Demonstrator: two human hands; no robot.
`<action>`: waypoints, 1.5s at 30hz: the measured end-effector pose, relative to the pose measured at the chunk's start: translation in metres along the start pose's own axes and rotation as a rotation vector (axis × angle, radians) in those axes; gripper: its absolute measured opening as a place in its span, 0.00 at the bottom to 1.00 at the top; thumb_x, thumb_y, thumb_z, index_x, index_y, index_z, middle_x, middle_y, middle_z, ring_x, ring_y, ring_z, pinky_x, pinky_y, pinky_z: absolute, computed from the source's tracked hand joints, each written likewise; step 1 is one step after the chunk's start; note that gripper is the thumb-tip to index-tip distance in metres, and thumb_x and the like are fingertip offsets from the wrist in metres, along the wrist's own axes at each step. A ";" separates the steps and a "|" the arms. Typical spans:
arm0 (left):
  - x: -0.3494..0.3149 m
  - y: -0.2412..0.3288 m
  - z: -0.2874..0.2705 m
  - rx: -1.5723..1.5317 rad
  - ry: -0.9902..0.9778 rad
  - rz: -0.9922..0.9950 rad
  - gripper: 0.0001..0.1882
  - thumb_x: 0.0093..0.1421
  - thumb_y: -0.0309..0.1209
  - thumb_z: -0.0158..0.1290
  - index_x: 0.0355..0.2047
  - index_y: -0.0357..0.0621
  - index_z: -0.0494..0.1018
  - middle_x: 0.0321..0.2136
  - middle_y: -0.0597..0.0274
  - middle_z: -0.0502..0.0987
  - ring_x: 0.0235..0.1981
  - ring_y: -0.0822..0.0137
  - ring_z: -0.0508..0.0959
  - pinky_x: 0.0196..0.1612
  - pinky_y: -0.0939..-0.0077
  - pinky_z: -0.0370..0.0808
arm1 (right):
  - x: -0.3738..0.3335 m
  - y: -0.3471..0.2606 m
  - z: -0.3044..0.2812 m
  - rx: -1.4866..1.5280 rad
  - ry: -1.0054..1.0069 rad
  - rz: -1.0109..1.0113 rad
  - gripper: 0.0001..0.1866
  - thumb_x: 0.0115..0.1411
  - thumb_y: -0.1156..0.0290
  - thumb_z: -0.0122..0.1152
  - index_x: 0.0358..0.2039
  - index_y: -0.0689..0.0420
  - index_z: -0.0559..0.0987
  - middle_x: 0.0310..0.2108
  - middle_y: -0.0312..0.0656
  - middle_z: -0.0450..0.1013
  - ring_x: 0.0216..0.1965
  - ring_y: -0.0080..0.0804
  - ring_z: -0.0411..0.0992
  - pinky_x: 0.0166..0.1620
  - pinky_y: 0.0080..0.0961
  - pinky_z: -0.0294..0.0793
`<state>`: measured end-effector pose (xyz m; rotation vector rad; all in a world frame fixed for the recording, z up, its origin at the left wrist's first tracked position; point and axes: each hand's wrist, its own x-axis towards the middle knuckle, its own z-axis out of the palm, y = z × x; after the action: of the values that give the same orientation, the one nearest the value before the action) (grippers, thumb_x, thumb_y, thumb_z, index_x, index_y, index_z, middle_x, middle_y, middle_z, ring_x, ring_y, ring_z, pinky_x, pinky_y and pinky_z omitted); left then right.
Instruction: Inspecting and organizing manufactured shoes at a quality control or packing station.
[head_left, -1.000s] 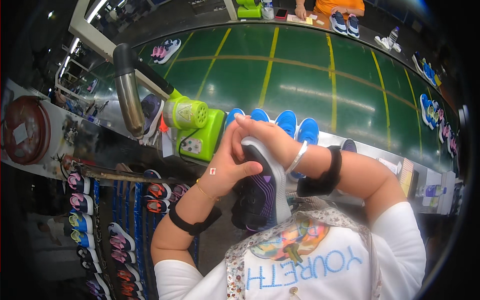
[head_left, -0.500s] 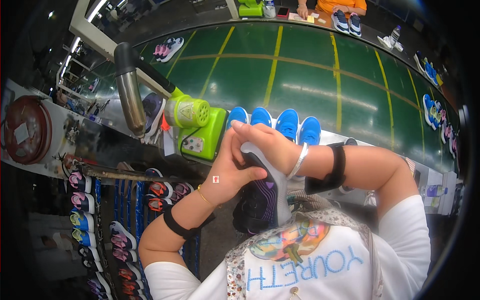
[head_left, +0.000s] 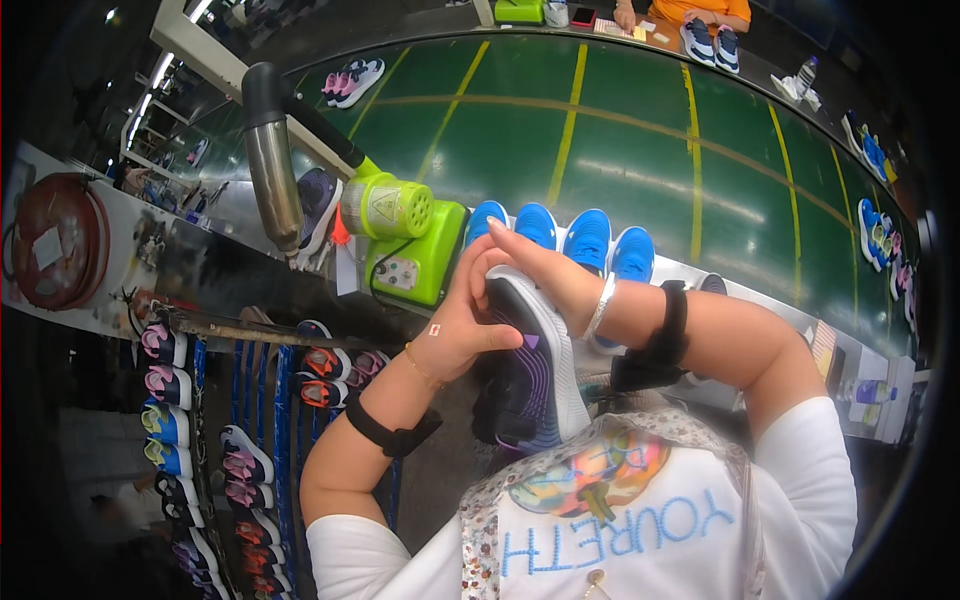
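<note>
A black sneaker with purple lines and a grey-white sole is held in front of my chest, its toe pointing away from me. My left hand grips it near the toe, the thumb lying across the upper and the fingers partly hidden behind. Over the toe end, my right hand presses along the sole side, its fingers reaching toward my left hand; some of its fingers are out of sight. Just beyond my hands, several blue shoes stand in a row on a white ledge.
A bright green hot-air blower with a metal nozzle stands left of the blue shoes. Beyond runs a green conveyor belt with yellow lines. Shoe racks stand lower left. Across the belt sits a person in orange.
The sneaker has tilted in my hands, so more of its black toe and upper shows. My left thumb has shifted slightly on it. The whole view has moved a little.
</note>
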<state>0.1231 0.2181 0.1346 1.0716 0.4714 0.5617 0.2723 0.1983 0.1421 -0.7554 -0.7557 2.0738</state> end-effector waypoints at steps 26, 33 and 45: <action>-0.009 0.005 0.006 0.448 0.052 0.115 0.52 0.39 0.33 0.65 0.57 0.43 0.40 0.47 0.60 0.59 0.49 0.67 0.61 0.51 0.73 0.60 | -0.006 0.001 0.009 -0.240 0.019 -0.228 0.31 0.59 0.43 0.31 0.19 0.58 0.71 0.20 0.35 0.64 0.26 0.22 0.61 0.34 0.17 0.60; -0.012 0.016 0.019 0.131 0.004 0.085 0.38 0.55 0.37 0.51 0.57 0.39 0.40 0.49 0.57 0.57 0.51 0.68 0.59 0.54 0.74 0.55 | -0.012 -0.018 0.011 -0.190 -0.051 -0.070 0.33 0.59 0.43 0.30 0.18 0.59 0.72 0.19 0.34 0.66 0.21 0.19 0.61 0.29 0.15 0.61; -0.013 0.020 0.032 0.411 0.100 0.113 0.35 0.52 0.34 0.54 0.54 0.38 0.46 0.46 0.59 0.60 0.47 0.71 0.61 0.50 0.77 0.59 | -0.014 -0.022 0.013 -0.623 -0.104 -0.415 0.29 0.62 0.53 0.32 0.16 0.63 0.71 0.20 0.39 0.67 0.27 0.27 0.64 0.42 0.20 0.60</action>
<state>0.1288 0.1957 0.1672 1.4731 0.6345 0.6359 0.2805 0.1949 0.1703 -0.7364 -1.5136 1.5110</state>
